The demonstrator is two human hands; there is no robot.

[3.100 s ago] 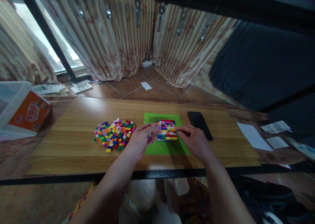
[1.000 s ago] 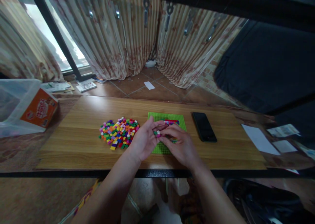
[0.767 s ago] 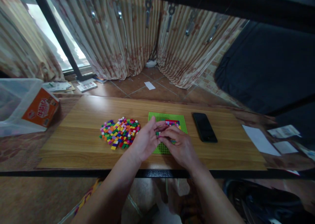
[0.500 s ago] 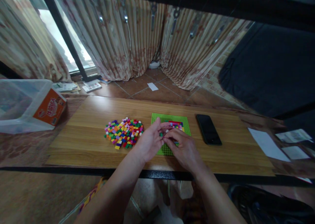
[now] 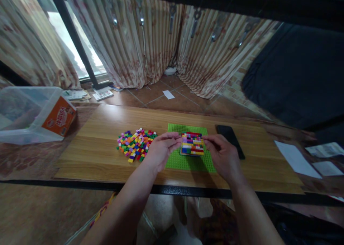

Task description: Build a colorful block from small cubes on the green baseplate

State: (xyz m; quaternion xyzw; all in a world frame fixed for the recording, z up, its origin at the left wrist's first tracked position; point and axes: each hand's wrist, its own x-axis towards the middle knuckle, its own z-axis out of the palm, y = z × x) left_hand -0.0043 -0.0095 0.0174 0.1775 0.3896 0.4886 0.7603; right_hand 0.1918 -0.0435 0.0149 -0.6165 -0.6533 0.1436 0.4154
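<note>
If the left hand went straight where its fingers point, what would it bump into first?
The left hand would probably meet the left side of the colorful toy-brick block over the green studded baseplate. They look very close; depth hides whether they touch.

My left hand (image 5: 159, 152) and right hand (image 5: 225, 155) are bare; both forearms (image 5: 132, 196) are uncovered. Dark, reddish patterned fabric (image 5: 219, 220), blurred, shows between them.

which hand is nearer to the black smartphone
Right. The right hand is just left of the black smartphone, overlapping its edge in this view. The left hand is farther off, across the multicoloured brick build.
</note>
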